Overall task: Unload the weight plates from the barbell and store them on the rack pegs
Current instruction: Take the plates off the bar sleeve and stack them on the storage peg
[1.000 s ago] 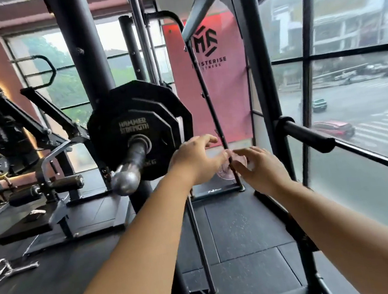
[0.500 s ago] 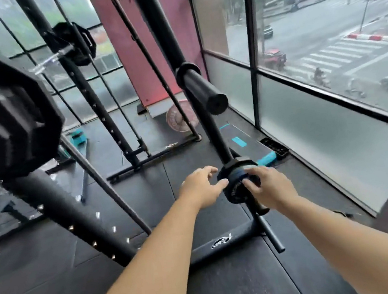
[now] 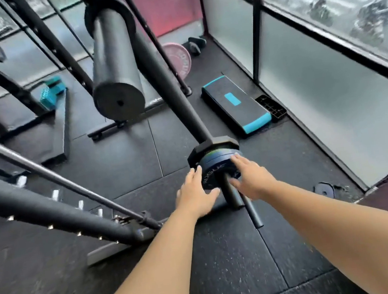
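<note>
A small dark blue weight plate [image 3: 212, 172] sits on a short low rack peg [image 3: 231, 195] near the floor, against a black plate [image 3: 213, 144] further back on the same peg. My left hand [image 3: 194, 191] touches the blue plate's left rim with straight fingers, thumb spread beneath it. My right hand [image 3: 252, 178] lies with straight fingers on the plate's right side, thumb near the peg. Above, a thick black rack peg [image 3: 116, 83] sticks out bare. The barbell is not clearly in view.
The black rack upright [image 3: 168, 80] rises behind the peg. A pink plate [image 3: 177, 59] leans at its base. A black and teal step platform [image 3: 234, 106] lies by the glass wall [image 3: 330, 92]. A small plate [image 3: 325, 189] lies on the floor at right.
My view has dropped from the loaded barbell to the low peg. Both hands carried the small blue plate down, and it now sits further back on the peg against the black plate.
</note>
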